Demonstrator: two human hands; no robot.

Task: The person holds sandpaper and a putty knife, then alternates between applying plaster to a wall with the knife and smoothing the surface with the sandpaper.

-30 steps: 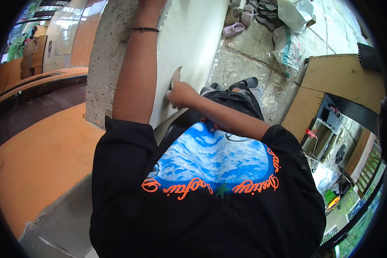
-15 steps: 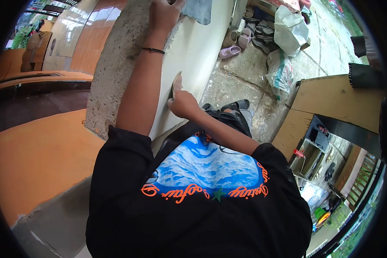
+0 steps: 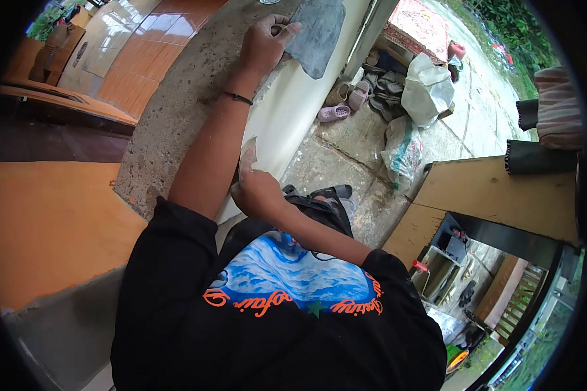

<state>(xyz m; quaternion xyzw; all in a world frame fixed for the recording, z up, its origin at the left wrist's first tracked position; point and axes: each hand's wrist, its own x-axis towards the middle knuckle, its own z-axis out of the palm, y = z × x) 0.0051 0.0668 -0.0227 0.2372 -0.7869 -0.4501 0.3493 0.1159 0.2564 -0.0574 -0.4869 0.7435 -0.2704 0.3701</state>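
Pale ledge (image 3: 277, 120) sits below; left hand (image 3: 265, 44) pinches grey sheet (image 3: 316, 39), right hand (image 3: 261, 195) grips scrap (image 3: 248, 157), maybe so neither slips.

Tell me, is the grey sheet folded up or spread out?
Spread out: the grey sheet shows one broad face down to its ragged bottom edge, with the left grip at its side.

A ragged grey sheet (image 3: 317, 40) and smaller curved scrap (image 3: 248, 157) overlap the white ledge (image 3: 285, 114).
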